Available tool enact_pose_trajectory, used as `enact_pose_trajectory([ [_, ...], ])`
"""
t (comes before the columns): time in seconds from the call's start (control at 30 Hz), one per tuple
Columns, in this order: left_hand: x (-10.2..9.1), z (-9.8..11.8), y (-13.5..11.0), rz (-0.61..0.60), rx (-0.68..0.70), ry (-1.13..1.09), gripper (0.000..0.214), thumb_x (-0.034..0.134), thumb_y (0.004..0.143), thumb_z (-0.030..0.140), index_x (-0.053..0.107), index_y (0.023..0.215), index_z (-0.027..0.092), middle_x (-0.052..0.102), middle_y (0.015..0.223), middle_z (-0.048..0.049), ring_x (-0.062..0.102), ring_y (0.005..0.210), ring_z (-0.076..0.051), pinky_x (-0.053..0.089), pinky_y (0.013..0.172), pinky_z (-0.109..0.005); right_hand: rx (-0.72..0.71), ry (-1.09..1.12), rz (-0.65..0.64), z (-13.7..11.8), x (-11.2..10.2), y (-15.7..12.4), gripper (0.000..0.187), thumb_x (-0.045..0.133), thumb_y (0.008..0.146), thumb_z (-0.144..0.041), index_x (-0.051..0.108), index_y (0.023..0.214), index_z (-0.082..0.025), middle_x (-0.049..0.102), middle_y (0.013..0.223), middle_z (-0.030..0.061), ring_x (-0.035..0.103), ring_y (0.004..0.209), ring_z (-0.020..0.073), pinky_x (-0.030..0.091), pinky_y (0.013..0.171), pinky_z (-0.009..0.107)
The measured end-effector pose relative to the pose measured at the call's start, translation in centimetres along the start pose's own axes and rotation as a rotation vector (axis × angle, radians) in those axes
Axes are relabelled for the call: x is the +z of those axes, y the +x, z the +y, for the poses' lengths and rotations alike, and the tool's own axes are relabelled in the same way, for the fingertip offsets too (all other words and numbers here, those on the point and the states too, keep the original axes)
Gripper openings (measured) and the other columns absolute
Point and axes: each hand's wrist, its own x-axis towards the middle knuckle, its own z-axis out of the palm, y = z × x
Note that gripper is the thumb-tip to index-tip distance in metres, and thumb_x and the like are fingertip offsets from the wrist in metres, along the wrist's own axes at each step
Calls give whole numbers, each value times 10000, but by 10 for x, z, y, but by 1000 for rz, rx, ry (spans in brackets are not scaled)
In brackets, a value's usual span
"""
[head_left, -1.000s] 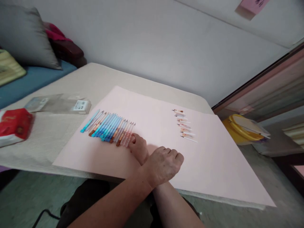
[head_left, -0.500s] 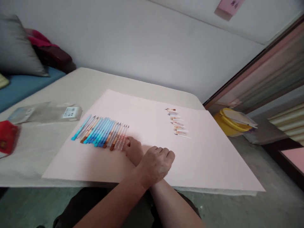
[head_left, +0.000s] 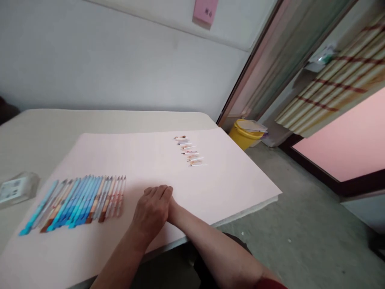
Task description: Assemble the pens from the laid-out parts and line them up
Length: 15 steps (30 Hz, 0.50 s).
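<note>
My left hand [head_left: 154,206] rests low over the pink sheet [head_left: 144,160] near its front edge. Its fingers are bent and close together, and whatever may be in them is hidden. Against it lies my right hand [head_left: 172,208], mostly covered by the left, so its fingers do not show. Left of both hands is a row of pens [head_left: 81,200], blue, brown and clear ones side by side, tips pointing away from me. Farther off, beyond my hands, several thin white sticks with dark tips [head_left: 192,154] and small patterned pieces lie in a column.
A clear plastic box with a white label [head_left: 18,190] sits on the pale table cover [head_left: 60,120] at left. On the floor past the table's right end stands a yellow bucket [head_left: 243,134]. Behind the table rises a white wall [head_left: 120,68] bearing a pink note [head_left: 206,11].
The view has turned right. My right hand has left the end of the pen row, and my hands, crossed at the wrists before, have come together.
</note>
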Motion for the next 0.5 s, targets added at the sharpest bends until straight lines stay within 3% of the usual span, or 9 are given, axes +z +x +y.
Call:
enact_pose_trajectory([
  [0.1, 4, -2, -1, 79, -48, 34, 304, 443, 828, 79, 509, 1114, 158, 610, 1043, -114, 580, 951, -220, 473, 824, -355, -25, -77, -56, 26, -26, 12, 127, 522, 790, -197, 634, 847, -209, 643, 816, 55, 593, 749, 196, 462, 669, 303],
  [0.17, 7, -3, -1, 63, -72, 51, 287, 451, 835, 88, 507, 1107, 164, 613, 1018, -103, 589, 934, -214, 481, 804, -343, 44, -279, -72, 49, -48, 17, 203, 419, 855, -176, 611, 915, -202, 636, 892, 62, 585, 777, 186, 446, 676, 292],
  [0.3, 14, -5, -3, -9, -47, 75, 228, 453, 840, 87, 516, 1044, 167, 619, 956, -84, 607, 852, -196, 492, 731, -318, 159, -380, -30, 98, -87, 26, 254, 377, 865, -120, 579, 1012, -161, 593, 1062, 115, 522, 993, 215, 401, 812, 316],
  [0.5, 27, -2, -4, -67, -4, 94, 204, 431, 847, 84, 521, 1014, 161, 624, 925, -79, 609, 801, -181, 495, 707, -310, 319, -433, -34, 145, -106, 30, 382, 333, 858, -84, 466, 1208, -163, 521, 1205, 131, 464, 1091, 233, 384, 830, 351],
])
